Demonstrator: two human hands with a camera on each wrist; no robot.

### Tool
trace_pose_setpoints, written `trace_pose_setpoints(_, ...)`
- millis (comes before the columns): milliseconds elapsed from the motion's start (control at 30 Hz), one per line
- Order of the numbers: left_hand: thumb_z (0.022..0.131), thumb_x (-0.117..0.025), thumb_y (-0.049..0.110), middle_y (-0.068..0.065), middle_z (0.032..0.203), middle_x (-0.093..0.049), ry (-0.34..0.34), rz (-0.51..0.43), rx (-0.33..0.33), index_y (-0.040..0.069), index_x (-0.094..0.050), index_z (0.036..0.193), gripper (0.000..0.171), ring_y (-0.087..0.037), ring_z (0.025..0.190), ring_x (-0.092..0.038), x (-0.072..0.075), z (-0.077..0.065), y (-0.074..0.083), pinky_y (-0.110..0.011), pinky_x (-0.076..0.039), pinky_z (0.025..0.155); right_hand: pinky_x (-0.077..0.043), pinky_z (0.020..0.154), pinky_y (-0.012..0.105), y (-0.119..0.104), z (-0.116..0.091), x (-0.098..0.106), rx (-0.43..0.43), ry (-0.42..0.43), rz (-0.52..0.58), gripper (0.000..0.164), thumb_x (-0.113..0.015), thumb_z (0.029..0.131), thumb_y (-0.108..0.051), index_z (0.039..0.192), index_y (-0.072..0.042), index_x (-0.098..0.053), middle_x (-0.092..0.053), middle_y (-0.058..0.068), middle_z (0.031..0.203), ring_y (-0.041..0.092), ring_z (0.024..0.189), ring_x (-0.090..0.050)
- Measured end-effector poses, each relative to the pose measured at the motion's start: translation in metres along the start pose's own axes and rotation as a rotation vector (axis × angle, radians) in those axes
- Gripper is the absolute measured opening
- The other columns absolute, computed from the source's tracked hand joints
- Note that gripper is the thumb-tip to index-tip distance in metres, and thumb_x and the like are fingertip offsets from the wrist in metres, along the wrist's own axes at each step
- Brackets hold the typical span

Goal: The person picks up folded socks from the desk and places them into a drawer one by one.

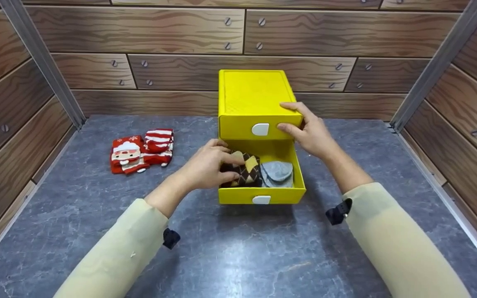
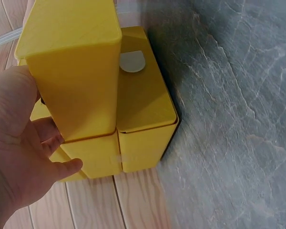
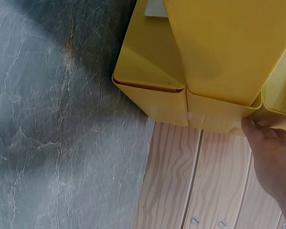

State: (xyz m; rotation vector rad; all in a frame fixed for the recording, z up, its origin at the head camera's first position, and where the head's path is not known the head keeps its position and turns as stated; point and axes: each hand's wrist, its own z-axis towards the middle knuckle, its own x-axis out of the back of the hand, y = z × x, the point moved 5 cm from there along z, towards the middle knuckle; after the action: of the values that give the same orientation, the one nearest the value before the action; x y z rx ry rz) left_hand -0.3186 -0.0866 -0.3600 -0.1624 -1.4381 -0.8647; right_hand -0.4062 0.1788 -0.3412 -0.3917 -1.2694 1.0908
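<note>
A yellow drawer unit (image 1: 255, 92) stands on the grey surface, its middle drawer (image 1: 298, 163) pulled out. Inside that drawer, a folded pair of brown and tan argyle socks (image 1: 250, 169) lies on the left, beside folded grey socks (image 1: 277, 174). My left hand (image 1: 206, 164) reaches over the drawer's left wall, thumb and index fingertips resting on the argyle socks with a gap between them. At the unit's upper right front corner my right hand (image 1: 314, 133) grips, thumb on the front face and fingers over the top.
Folded red socks (image 1: 141, 151) with a Santa face and white stripes lie to the left of the unit. Below the pulled-out drawer is a shut bottom drawer (image 2: 145, 95) with a white tab. Wood-patterned walls (image 1: 139, 31) enclose the back and both sides.
</note>
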Motion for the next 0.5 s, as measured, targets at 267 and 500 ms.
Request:
trace_pose_setpoints(267,0.100,-0.076,0.023,-0.016,0.147,-0.063,0.123,-0.074,-0.003,0.019,-0.079,0.130,0.031,-0.038,0.143,-0.049,0.011,-0.011,0.001,-0.058,-0.039,0.118,-0.054,0.079,0.031,-0.002,-0.001,0.001,0.021,0.012,0.004,0.055,-0.074,0.102,-0.031,0.153,-0.027,-0.054,-0.061,0.019,0.130,0.028,0.102,-0.061)
trace_pose_setpoints(500,0.100,-0.077,0.020,-0.011,0.130,-0.073,0.254,-0.164,-0.075,0.012,-0.080,0.126,0.027,-0.032,0.124,-0.066,0.031,-0.029,0.020,-0.050,-0.052,0.107,-0.054,0.085,0.033,-0.002,-0.001,0.000,0.008,0.002,0.012,0.057,-0.073,0.102,-0.032,0.155,-0.026,-0.052,-0.059,0.018,0.136,0.028,0.108,-0.062)
